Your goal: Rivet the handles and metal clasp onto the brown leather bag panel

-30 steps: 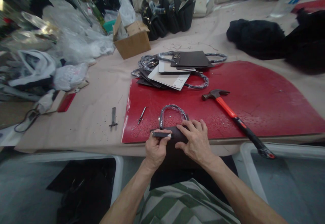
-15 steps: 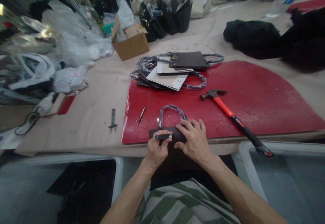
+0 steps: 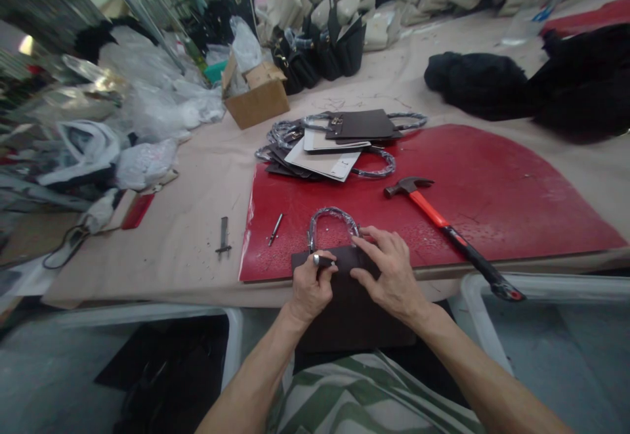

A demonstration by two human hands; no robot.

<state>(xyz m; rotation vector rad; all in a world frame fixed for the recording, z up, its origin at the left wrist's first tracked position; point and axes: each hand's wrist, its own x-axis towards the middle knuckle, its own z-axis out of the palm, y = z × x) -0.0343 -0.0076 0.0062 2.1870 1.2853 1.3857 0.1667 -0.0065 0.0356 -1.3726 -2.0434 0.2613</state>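
Observation:
A dark brown bag panel [image 3: 347,303] with a plastic-wrapped handle [image 3: 333,218] hangs over the near edge of a red board [image 3: 492,191]. My left hand [image 3: 311,286] is closed around a short dark metal tool [image 3: 321,261], its end set on the panel's top strip. My right hand [image 3: 391,270] lies spread on the panel just to the right, fingers pressing the strip beside the handle's base.
A hammer [image 3: 445,227] with an orange and black handle lies on the board to the right. A stack of panels with wrapped handles [image 3: 339,142] sits at the board's far edge. A small punch [image 3: 275,229] and a metal tool [image 3: 224,236] lie left. Grey bins [image 3: 551,335] stand below the table edge.
The tool in my left hand turned from lying sideways to pointing end-on at the panel. My right hand shifted slightly right, and more of the panel hangs toward me.

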